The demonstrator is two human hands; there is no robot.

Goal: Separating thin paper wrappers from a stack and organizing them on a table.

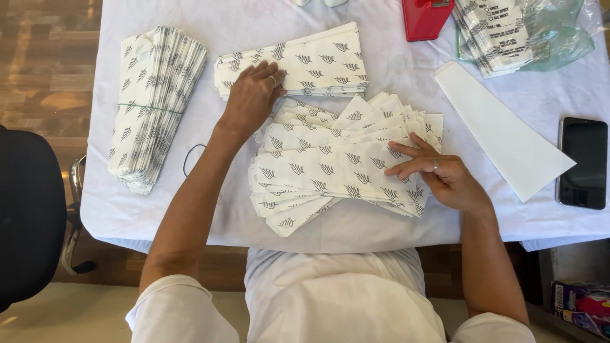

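Observation:
A fanned spread of white paper bags printed with small grey leaf marks [330,166] lies in the middle of the white-covered table [381,228]. My right hand [438,174], wearing a ring, rests flat on the right end of the spread, fingers apart. My left hand [252,96], also ringed, reaches forward and presses on a neat stack of the same bags [318,60] just beyond the fan. Its fingertips touch that stack's near edge.
A bundle of the bags held by a rubber band [152,101] lies at the left. A loose band [190,159] lies near my left forearm. Right side: a plain white paper piece [502,130], a black phone [582,162], a red object [424,16], bagged printed packets [502,32].

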